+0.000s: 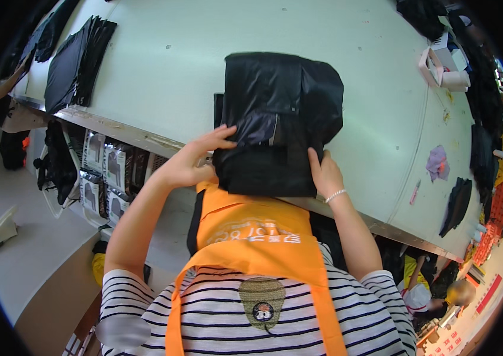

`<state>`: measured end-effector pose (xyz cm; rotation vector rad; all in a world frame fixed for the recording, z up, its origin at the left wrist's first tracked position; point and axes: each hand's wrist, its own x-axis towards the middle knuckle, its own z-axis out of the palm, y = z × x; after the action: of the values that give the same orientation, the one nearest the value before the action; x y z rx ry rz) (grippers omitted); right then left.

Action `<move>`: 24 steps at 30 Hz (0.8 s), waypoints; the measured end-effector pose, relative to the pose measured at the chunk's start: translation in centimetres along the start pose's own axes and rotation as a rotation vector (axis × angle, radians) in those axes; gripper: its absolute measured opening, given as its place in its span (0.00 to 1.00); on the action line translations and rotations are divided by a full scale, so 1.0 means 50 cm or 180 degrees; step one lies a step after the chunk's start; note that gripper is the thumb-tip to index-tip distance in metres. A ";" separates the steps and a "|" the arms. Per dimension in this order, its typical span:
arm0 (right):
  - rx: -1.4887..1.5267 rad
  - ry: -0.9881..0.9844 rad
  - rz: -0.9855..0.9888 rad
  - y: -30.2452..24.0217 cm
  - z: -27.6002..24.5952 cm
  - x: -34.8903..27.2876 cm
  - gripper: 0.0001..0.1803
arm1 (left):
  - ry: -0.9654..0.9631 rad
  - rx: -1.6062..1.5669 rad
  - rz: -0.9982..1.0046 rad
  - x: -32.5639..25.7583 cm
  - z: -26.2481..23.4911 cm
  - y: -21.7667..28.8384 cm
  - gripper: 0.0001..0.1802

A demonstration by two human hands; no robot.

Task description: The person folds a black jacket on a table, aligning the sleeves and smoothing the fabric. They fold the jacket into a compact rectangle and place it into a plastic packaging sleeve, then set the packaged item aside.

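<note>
A folded black garment [266, 83] with a slightly shiny surface lies at the near edge of the pale table, directly in front of me. Its near part is turned over into a thick band, and a darker purple-black patch with a light strip shows at the middle. My left hand [195, 159] is closed on its left near side, with fingers over the top and thumb by the edge. At the right near corner, my right hand [327, 175] grips the garment, thumb on top and the other fingers partly hidden.
A stack of black fabric pieces [79, 68] lies at the table's left. On the right are a pink-framed holder [430, 66], a purple cloth [437, 163], a pink pen-like tool [415, 192] and black fabric [457, 206]. Packaged items [116, 163] sit below the table; other people work nearby.
</note>
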<state>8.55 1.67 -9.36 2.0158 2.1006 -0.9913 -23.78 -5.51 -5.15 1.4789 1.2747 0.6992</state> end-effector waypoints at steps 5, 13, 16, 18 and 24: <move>-0.0042 -0.0138 -0.0313 -0.030 -0.057 -0.052 0.40 | 0.1748 0.0279 -0.1425 -0.006 0.063 -0.021 0.26; -0.0674 0.1864 -0.2803 -0.220 -0.100 0.129 0.30 | 0.1519 0.1845 -0.0466 0.016 0.171 -0.007 0.55; -0.0953 0.1385 -0.2571 -0.166 0.026 0.108 0.33 | 0.1363 0.1704 -0.0565 -0.038 0.213 -0.021 0.52; -0.0926 0.1450 -0.2367 -0.140 0.053 0.087 0.33 | 0.1177 0.1494 -0.0545 -0.070 0.204 0.003 0.49; -0.0980 0.1550 -0.2262 -0.160 0.060 0.088 0.33 | 0.2195 -0.0978 -0.1595 0.032 0.093 -0.054 0.46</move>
<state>-0.52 4.59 -10.64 1.4712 3.0953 -0.1559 -20.13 -5.70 -9.40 0.6243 1.8626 1.0439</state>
